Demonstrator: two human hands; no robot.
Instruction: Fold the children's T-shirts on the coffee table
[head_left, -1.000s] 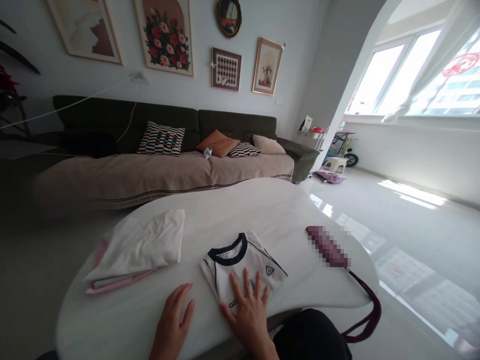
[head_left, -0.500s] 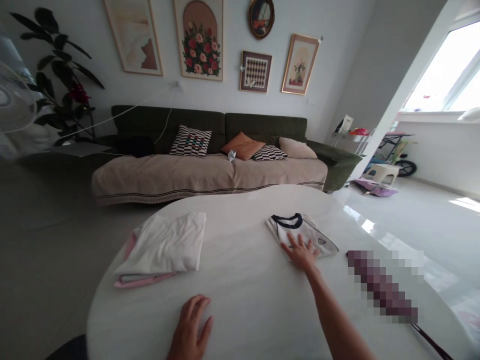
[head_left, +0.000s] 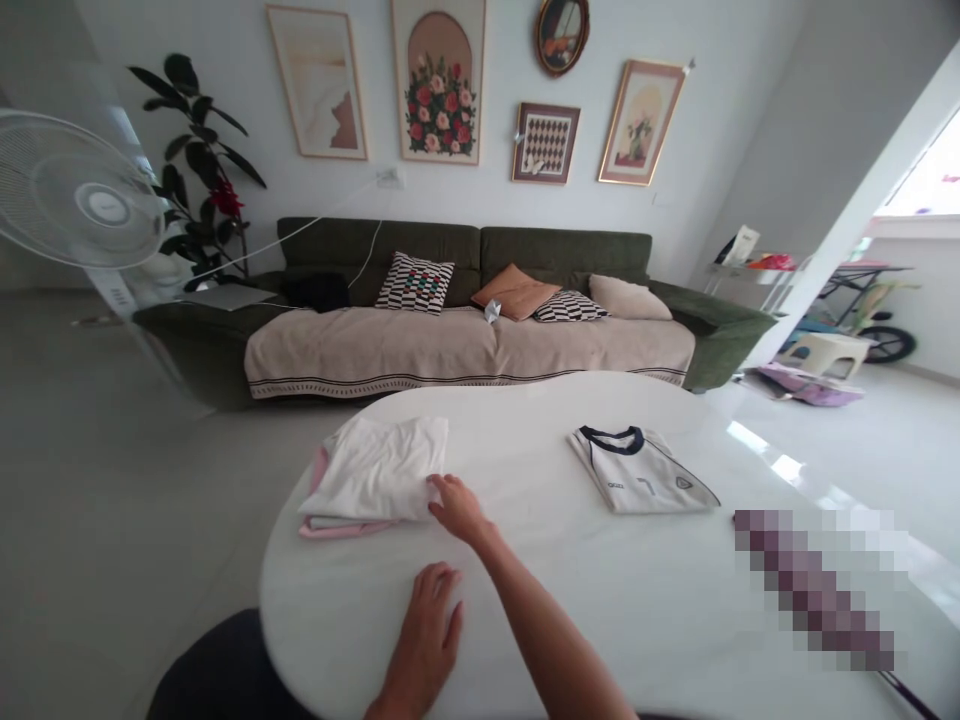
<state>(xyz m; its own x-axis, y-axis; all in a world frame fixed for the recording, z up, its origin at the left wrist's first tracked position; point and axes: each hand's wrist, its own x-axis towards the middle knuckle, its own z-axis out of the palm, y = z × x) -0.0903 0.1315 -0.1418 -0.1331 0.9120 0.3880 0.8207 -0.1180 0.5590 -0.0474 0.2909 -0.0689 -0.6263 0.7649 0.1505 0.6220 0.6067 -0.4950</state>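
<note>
A stack of folded clothes point(head_left: 379, 470), white on top with pink and grey layers beneath, lies on the left of the white table point(head_left: 517, 600). My right hand point(head_left: 459, 508) is at the stack's right edge, fingers loosely bent and fingertips at the white cloth; I cannot tell whether they press on it. Nearer to me, my left hand point(head_left: 429, 625) rests over the tabletop, thumb apart from the fingers, holding nothing. To the right sits a neatly folded white jersey point(head_left: 641, 475) with a dark navy collar, a number and a badge, with no hand on it.
A pixelated purple long object point(head_left: 814, 590) with a thin dark handle lies on the table's right side. Behind the table stands a green sofa point(head_left: 420, 250) with cushions and a beige cover. A white fan point(head_left: 97, 200) is at the far left.
My right hand has left the folded jersey and moved left to the stack of clothes. My left hand stays low on the table. The view has turned left.
</note>
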